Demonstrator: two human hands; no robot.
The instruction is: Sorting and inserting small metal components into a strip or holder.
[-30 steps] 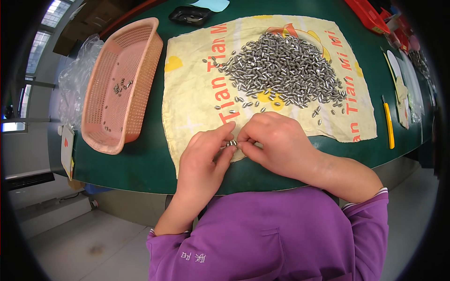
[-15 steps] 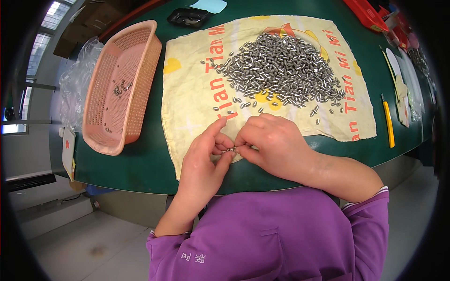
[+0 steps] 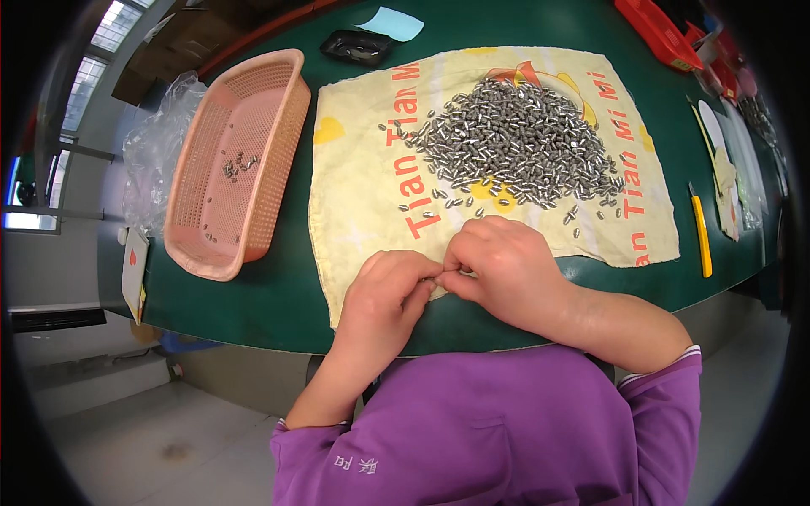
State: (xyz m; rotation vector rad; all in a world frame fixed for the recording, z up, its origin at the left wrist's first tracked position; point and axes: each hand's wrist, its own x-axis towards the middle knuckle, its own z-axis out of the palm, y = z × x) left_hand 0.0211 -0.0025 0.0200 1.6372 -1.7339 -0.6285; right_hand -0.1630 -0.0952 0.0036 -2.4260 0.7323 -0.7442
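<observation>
My left hand [image 3: 380, 295] and my right hand [image 3: 504, 263] meet over the near edge of a pale yellow printed cloth [image 3: 359, 194]. Thumb and forefinger of each are pinched around one small metal piece [image 3: 431, 280], nearly covered by the fingertips. Beyond the hands rises a heap of small silver, oval, ribbed metal pieces [image 3: 523, 143], with several strays around its edge. To the left stands a pink perforated plastic basket [image 3: 283, 173], and a small cluster of similar pieces [image 3: 240, 165] lies on its bottom.
Green table top [image 3: 287, 325] under the cloth. A yellow utility knife [image 3: 700, 232] lies at right, near white strips and a paper sheet. At the back are a black tray [image 3: 356, 47], a light blue paper [image 3: 393, 24] and a red bin [image 3: 658, 34]. Clear plastic bag [image 3: 160, 152] left of the basket.
My left fingers have curled in, the raised forefinger coming down to the metal piece, which is now more hidden. The whole view has shifted slightly, so the table appears lower and further right.
</observation>
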